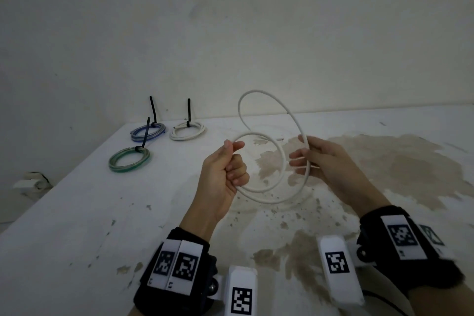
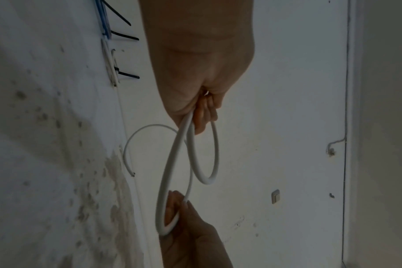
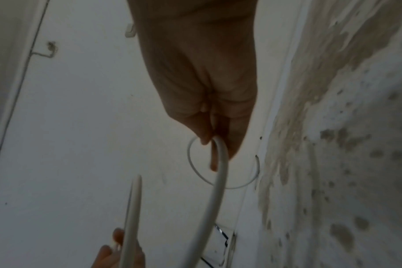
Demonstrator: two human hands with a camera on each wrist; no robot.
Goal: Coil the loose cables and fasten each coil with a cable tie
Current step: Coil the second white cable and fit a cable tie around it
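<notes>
Above the stained white worktop [image 1: 77, 213] we hold a white cable [image 1: 272, 110] in the air, partly wound into loops. Our left hand [image 1: 225, 174] pinches one loop between thumb and curled fingers; our right hand [image 1: 320, 159] grips the opposite side of the loops, fingers closed around the strands. One free end of the cable arcs upward and back toward the worktop. At far left lie three finished coils, each bound with a black cable tie: a blue coil [image 1: 147, 132], a white coil [image 1: 187, 131] and a green coil [image 1: 129, 159].
</notes>
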